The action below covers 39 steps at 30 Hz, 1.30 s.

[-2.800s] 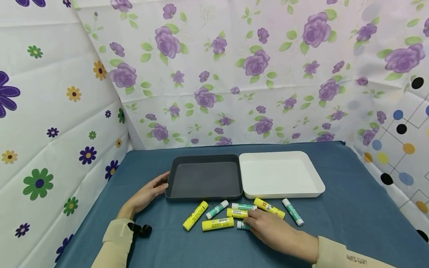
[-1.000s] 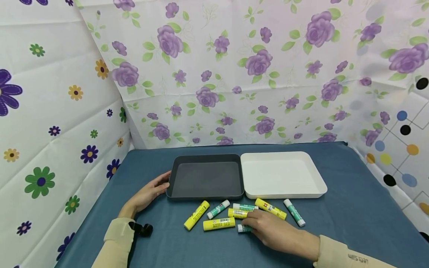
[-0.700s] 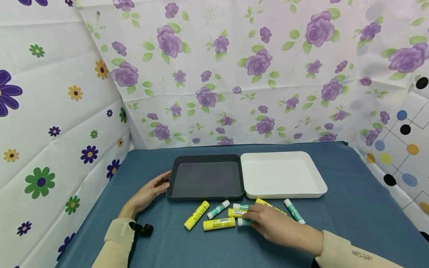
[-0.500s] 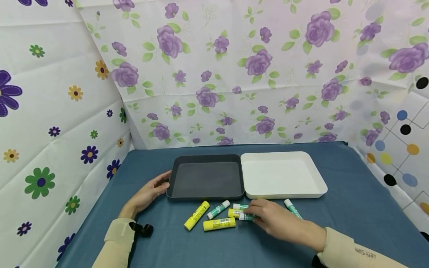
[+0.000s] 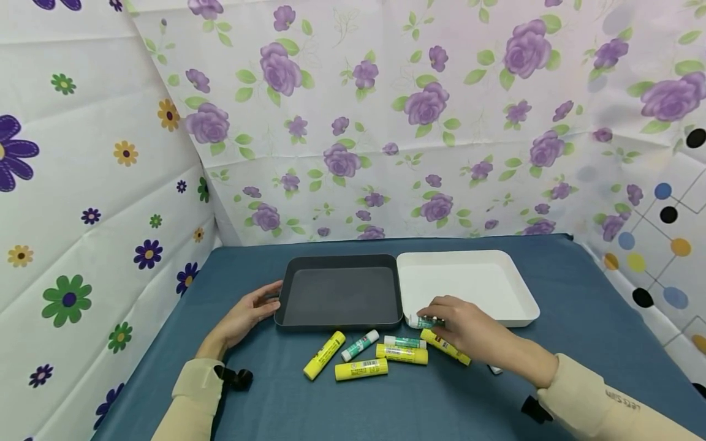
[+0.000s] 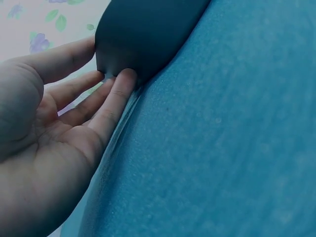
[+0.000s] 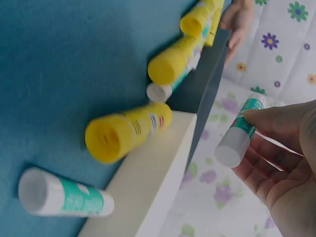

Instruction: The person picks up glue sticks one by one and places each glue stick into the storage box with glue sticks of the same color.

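In the head view, my right hand pinches a small green-and-white glue stick at the front left corner of the white tray. The right wrist view shows thumb and fingertips around this glue stick, its white end sticking out. My left hand rests at the left side of the dark grey tray. In the left wrist view, its fairly straight fingertips touch the outer wall of the dark tray. Both trays stand side by side with nothing in them.
In front of the trays lie yellow glue sticks and smaller green-and-white glue sticks. One green-and-white glue stick is mostly hidden under my right forearm. A blue cloth covers the table; patterned curtains hang behind.
My right hand has lifted the green-and-white glue stick off the cloth and carried it forward to the white tray's front edge. The left hand has stayed at the dark tray.
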Tool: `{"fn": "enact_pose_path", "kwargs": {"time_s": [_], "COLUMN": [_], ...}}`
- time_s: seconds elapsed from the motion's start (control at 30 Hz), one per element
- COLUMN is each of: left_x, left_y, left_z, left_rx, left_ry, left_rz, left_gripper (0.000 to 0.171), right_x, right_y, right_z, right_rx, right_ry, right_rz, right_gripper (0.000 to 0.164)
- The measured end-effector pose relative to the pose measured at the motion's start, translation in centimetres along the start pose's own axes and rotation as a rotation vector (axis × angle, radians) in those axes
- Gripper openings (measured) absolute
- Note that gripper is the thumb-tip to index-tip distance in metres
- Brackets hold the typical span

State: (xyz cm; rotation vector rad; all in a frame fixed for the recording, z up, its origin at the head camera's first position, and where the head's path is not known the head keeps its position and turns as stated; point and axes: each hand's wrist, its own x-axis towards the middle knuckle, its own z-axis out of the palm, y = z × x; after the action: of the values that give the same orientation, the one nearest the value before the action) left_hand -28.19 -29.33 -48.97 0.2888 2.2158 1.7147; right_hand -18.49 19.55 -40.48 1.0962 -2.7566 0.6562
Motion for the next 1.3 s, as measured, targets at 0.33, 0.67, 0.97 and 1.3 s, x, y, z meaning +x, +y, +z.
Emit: {"fn": "enact_pose_path", "kwargs": {"time_s": [0.33,0.67,0.97,1.3], "left_x": [-0.3,-0.1,-0.1,-0.1], "left_y": [0.5,0.3,0.5,0.9], "left_z": [0.1,0.1,0.2,0.3], "left_rx": [0.009,0.015,0.017,-0.012], "left_ry": [0.056,0.052,0.071,0.071], "left_rz": [0.008,0.016,0.008,-0.003], "left_gripper": [0.064,0.060,0.061,0.062], "right_x": [1.0,2.9,4.0,4.4], "right_y": [2.7,5.2,6.8,9.3], "right_z": [-2.8,-4.9,-5.6,-5.8], "right_rx": [0.027,0.028,0.023,0.029], "right_ry": [0.104,0.090,0.070,0.043], "right_rz": [0.058,0.128,0.156,0.199], "right_gripper": [0.034,0.033,0.032,0.031]}}
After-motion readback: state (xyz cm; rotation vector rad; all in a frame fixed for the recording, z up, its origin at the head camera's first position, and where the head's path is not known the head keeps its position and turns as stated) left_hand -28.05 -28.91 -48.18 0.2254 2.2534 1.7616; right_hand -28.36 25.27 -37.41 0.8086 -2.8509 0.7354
